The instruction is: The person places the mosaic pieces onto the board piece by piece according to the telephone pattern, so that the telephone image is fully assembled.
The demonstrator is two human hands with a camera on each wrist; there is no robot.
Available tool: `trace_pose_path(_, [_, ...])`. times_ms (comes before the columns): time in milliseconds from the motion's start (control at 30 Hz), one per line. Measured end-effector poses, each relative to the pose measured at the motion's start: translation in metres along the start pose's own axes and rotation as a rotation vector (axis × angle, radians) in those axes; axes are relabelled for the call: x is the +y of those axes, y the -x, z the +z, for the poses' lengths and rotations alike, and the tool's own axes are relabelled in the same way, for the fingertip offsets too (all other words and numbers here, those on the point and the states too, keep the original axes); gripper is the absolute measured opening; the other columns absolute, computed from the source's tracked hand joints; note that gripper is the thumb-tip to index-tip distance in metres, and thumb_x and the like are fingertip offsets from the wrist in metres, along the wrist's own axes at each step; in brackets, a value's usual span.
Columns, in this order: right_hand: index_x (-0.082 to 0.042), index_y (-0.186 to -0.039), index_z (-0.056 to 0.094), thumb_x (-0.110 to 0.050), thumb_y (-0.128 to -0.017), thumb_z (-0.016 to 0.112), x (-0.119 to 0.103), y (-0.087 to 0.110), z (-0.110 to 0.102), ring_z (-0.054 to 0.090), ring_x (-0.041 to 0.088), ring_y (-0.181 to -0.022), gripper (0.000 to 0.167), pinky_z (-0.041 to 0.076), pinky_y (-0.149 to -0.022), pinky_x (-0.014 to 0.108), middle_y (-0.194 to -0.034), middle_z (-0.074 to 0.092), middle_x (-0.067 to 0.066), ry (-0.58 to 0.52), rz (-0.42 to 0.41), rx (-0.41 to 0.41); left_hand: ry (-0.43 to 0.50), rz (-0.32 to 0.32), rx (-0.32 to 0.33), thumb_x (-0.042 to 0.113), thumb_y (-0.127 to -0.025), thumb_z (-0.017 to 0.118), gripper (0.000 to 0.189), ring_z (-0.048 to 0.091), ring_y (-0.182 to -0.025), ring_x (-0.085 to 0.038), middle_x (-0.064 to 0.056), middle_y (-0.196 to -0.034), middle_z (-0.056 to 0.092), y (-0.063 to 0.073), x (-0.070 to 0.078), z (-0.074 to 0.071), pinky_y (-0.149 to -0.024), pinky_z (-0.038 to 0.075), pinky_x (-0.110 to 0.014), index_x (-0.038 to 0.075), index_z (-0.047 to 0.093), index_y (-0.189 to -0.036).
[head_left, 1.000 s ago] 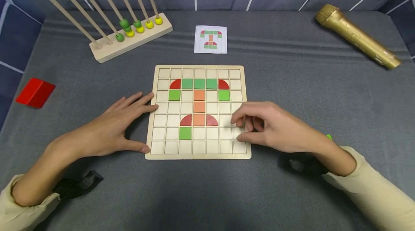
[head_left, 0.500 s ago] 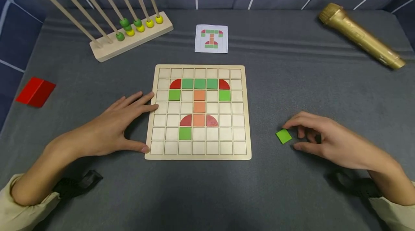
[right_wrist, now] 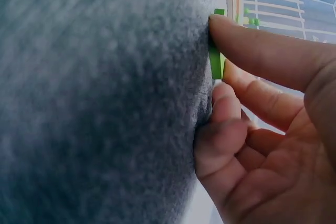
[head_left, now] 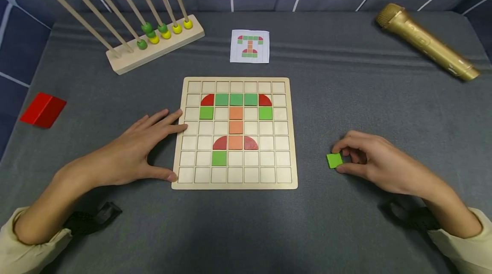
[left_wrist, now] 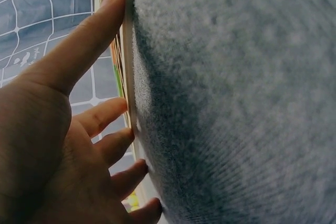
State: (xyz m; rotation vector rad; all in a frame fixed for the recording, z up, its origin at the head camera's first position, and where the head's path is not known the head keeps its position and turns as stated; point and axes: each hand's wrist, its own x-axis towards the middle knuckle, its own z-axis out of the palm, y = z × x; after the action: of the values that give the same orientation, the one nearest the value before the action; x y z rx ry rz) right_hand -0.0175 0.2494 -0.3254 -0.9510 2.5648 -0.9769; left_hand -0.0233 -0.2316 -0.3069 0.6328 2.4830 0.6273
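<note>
A wooden grid board [head_left: 251, 176] lies mid-table, bearing green and orange square tiles and red quarter-round tiles. Along its left edge rests my left hand [head_left: 142, 154], fingers spread; in the left wrist view the fingertips [left_wrist: 119, 106] touch the board's edge. To the right of the board, my right hand [head_left: 373, 158] pinches a light green square tile [head_left: 333, 161] between thumb and index finger. The right wrist view shows that green tile [right_wrist: 216, 64] edge-on at the cloth, with the other fingers curled below it.
A small card [head_left: 250, 47] printed with a coloured tile pattern lies behind the board. At the back left stands a wooden bead rack [head_left: 161, 48] with tall rods. A red block [head_left: 43, 110] lies at the left, a gold microphone [head_left: 426, 41] at the back right.
My right hand has moved right, away from the board's right edge, and its thumb and index finger have closed on the green tile. The left hand stays in place.
</note>
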Motion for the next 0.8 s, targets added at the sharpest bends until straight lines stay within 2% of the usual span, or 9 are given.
trace_pose_path(167, [-0.021, -0.096, 0.068, 0.000, -0.067, 0.088, -0.004, -0.002, 0.002, 0.046, 0.002, -0.067, 0.041, 0.036, -0.056, 0.016, -0.079, 0.048, -0.014, 0.033, -0.026, 0.063, 0.005, -0.007, -0.003, 0.063, -0.068, 0.080, 0.104, 0.005, -0.149, -0.035, -0.002, -0.164, 0.010, 0.000, 0.000, 0.000, -0.114, 0.004, -0.063, 0.017, 0.038, -0.152])
trace_pose_path(333, [-0.023, -0.096, 0.068, -0.005, -0.070, 0.088, -0.018, -0.013, 0.006, 0.047, 0.004, -0.069, 0.038, 0.037, -0.057, 0.016, -0.081, 0.051, -0.012, 0.021, -0.022, 0.081, 0.001, -0.015, -0.011, 0.065, -0.069, 0.079, 0.105, 0.003, -0.149, -0.035, -0.003, -0.165, 0.010, 0.001, 0.000, -0.001, -0.114, 0.002, -0.063, 0.016, 0.037, -0.153])
trace_pose_path(567, [-0.018, -0.099, 0.069, -0.010, -0.077, 0.086, -0.045, -0.048, 0.022, 0.052, 0.006, -0.076, 0.029, 0.041, -0.058, 0.018, -0.093, 0.057, -0.012, -0.046, -0.049, 0.086, 0.000, -0.016, -0.004, 0.063, -0.070, 0.079, 0.103, 0.003, -0.149, -0.034, -0.003, -0.164, 0.010, 0.002, 0.000, -0.001, -0.114, 0.002, -0.062, 0.015, 0.038, -0.152])
trace_pose_path(667, [-0.016, -0.099, 0.071, -0.012, -0.078, 0.085, -0.058, -0.064, 0.031, 0.052, 0.007, -0.074, 0.026, 0.041, -0.058, 0.020, -0.091, 0.058, -0.010, -0.071, -0.061, 0.078, -0.003, -0.014, -0.003, 0.063, -0.070, 0.079, 0.104, 0.004, -0.149, -0.034, -0.003, -0.164, 0.011, 0.001, 0.001, -0.001, -0.114, 0.002, -0.062, 0.015, 0.038, -0.152])
trace_pose_path(800, [-0.014, -0.099, 0.072, -0.018, -0.079, 0.085, -0.075, -0.083, 0.043, 0.051, 0.008, -0.071, 0.024, 0.042, -0.060, 0.025, -0.084, 0.056, -0.007, -0.043, -0.057, 0.016, 0.002, -0.013, -0.007, 0.063, -0.069, 0.079, 0.104, 0.004, -0.149, -0.034, -0.003, -0.164, 0.011, 0.000, 0.001, -0.001, -0.114, 0.003, -0.062, 0.016, 0.038, -0.152])
